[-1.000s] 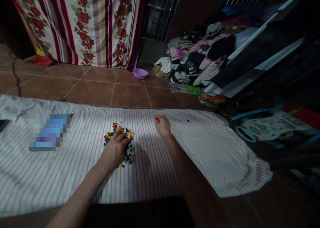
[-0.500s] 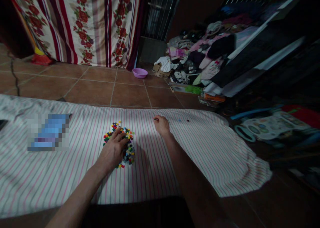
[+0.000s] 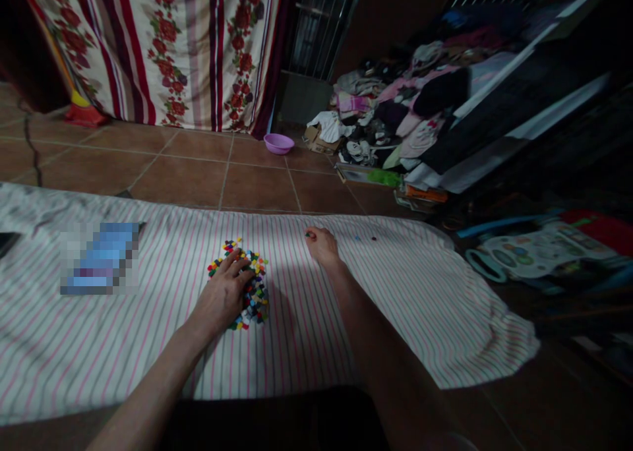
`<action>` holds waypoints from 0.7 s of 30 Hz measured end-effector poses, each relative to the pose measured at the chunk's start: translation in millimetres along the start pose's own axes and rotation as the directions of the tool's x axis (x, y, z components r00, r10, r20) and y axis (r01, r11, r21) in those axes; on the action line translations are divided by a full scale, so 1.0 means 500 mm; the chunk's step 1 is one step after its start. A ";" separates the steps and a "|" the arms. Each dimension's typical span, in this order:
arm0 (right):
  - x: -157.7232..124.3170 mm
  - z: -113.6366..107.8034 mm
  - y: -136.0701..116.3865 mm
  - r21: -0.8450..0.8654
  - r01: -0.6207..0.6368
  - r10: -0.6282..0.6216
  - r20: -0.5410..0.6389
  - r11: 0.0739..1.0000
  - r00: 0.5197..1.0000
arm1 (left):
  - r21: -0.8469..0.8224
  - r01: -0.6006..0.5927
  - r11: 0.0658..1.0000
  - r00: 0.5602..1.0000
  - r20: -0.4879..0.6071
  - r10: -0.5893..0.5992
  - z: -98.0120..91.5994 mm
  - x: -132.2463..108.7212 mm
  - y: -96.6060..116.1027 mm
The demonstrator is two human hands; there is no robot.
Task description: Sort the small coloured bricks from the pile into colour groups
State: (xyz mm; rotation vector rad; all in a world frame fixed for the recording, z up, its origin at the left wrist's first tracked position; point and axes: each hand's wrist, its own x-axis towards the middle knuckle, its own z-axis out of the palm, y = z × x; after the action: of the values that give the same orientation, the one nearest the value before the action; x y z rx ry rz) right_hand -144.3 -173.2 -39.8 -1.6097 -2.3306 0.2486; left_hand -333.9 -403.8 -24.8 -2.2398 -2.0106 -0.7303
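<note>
A heap of small coloured pieces (image 3: 250, 286) lies on a white cloth with pink and dark stripes (image 3: 395, 306) spread over the tiled floor. My left hand (image 3: 225, 294) rests on top of the heap, fingers stretched over the pieces and covering its left part. My right hand (image 3: 322, 246) reaches further out to the right of the heap, fingers pinched together on a tiny red and green piece (image 3: 309, 234) at the tips. A blue piece (image 3: 355, 238) and a red piece (image 3: 373, 239) lie loose on the cloth beyond that hand.
A flat blue object (image 3: 99, 256) lies on the cloth at the left. A purple bowl (image 3: 278, 144) stands on the tiles by a floral curtain (image 3: 188, 49). A heap of clothes (image 3: 395, 115) and a toy panel (image 3: 534, 250) fill the right side.
My right hand has curled from flat on the cloth into a pinch, with a small piece now at its fingertips. My left hand has shifted slightly on the heap.
</note>
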 end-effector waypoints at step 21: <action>-0.147 -0.013 -0.118 0.337 0.356 -0.362 -0.049 0.871 0.931 | -0.039 0.011 0.999 0.999 -0.041 -0.012 0.003 -0.037 -0.029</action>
State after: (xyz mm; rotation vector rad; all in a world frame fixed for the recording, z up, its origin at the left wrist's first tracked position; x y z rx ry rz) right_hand -169.8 -263.1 -26.1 -0.9928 -2.3799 0.5463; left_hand -348.0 -418.1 -36.7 -2.2163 -2.0094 -0.8161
